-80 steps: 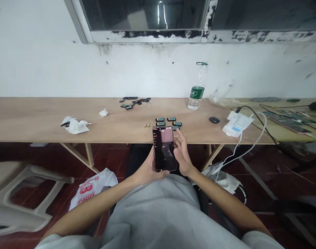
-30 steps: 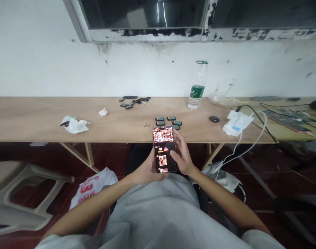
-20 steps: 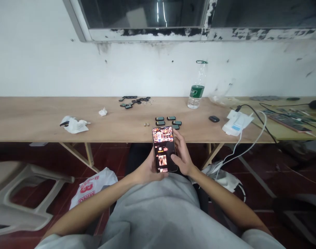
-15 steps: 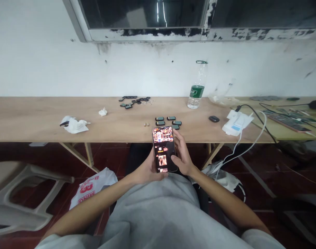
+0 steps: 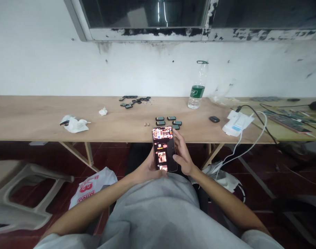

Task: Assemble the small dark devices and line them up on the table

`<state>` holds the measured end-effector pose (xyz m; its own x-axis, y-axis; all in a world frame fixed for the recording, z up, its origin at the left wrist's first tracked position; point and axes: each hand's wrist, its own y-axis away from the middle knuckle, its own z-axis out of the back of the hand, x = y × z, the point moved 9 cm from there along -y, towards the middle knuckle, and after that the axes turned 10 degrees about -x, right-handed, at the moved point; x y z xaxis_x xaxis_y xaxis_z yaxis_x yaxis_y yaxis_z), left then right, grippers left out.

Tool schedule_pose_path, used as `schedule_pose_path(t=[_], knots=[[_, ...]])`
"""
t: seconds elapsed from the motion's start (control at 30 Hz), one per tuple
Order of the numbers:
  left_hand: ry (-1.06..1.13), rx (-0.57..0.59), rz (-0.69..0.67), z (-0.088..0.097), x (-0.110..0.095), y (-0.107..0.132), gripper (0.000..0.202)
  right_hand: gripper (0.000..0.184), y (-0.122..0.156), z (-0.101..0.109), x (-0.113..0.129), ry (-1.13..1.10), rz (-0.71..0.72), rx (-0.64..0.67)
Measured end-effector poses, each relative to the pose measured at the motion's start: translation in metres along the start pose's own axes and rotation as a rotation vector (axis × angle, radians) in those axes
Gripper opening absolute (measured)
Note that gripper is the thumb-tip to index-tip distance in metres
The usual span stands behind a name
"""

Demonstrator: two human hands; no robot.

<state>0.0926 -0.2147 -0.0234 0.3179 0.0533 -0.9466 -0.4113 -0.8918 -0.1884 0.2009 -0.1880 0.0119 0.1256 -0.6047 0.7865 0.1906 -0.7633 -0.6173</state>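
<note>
A smartphone (image 5: 168,152) with a lit screen is held upright in front of my body, at the table's near edge. My left hand (image 5: 149,168) grips its left side and lower corner, the thumb lying over the bottom of the screen. Around the right side wraps my right hand (image 5: 183,155), its thumb at the screen's right edge and its fingers partly behind the phone. Just beyond the phone lie several small black devices with grey-green faces (image 5: 160,123); the nearest is partly covered by it. Two tiny light-coloured pieces (image 5: 146,124) sit left of them.
On the wooden table (image 5: 38,117) are crumpled tissues (image 5: 76,125), a pile of small dark parts (image 5: 135,101), a water bottle (image 5: 196,93), a black case (image 5: 214,119) and a white packet (image 5: 237,122) with cables. A plastic stool (image 5: 30,193) and a bag (image 5: 91,186) are at lower left.
The picture on the phone screen has scrolled up slightly. My left thumb now covers more of the screen's bottom, and my right thumb has shifted slightly towards the right edge.
</note>
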Motion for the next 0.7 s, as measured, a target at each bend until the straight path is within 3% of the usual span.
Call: schedule_pose_path(t=[0.17,0.7], knots=[[0.096,-0.041,0.096,0.0,0.0,0.002,0.108,0.092,-0.001,-0.003,0.008,-0.006,0.037,0.104],[0.187,-0.083,0.086,0.001,0.003,0.0,0.108,0.099,-0.001,-0.006,0.012,-0.004,0.046,0.163]])
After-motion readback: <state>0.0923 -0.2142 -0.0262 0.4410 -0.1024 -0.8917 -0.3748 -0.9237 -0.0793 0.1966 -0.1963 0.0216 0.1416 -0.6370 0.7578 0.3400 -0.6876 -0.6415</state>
